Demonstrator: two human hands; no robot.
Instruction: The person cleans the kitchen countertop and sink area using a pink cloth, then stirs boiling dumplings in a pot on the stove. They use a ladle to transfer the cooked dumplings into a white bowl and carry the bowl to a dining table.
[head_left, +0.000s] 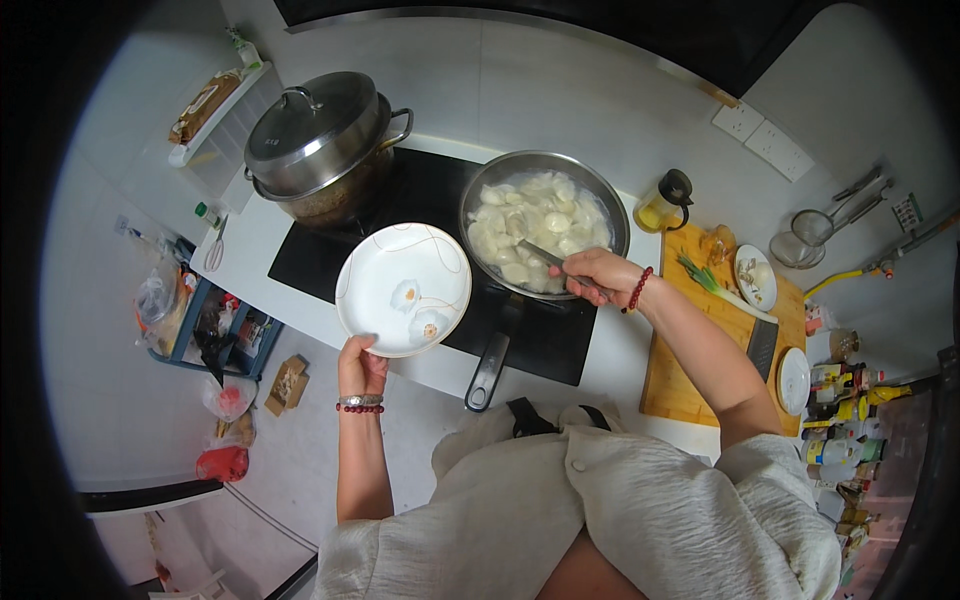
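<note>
My left hand (363, 367) grips the near rim of a white plate (375, 289) with a flower pattern, held level beside the pan and bearing no food. In my right hand (596, 276) is the handle of a metal spoon or ladle (541, 253), its head down among pale dumplings (556, 222). These lie in cloudy liquid in a steel frying pan (621, 225) on the black cooktop (559, 352). The pan's dark handle (489, 371) points towards me, between my two arms.
A large lidded steel pot (319, 150) stands at the back left. On the right are an oil jug (663, 202) and a wooden cutting board (675, 360) with a green onion (720, 289), a cleaver (763, 349) and small plates. Scissors (215, 251) lie at the counter's left end.
</note>
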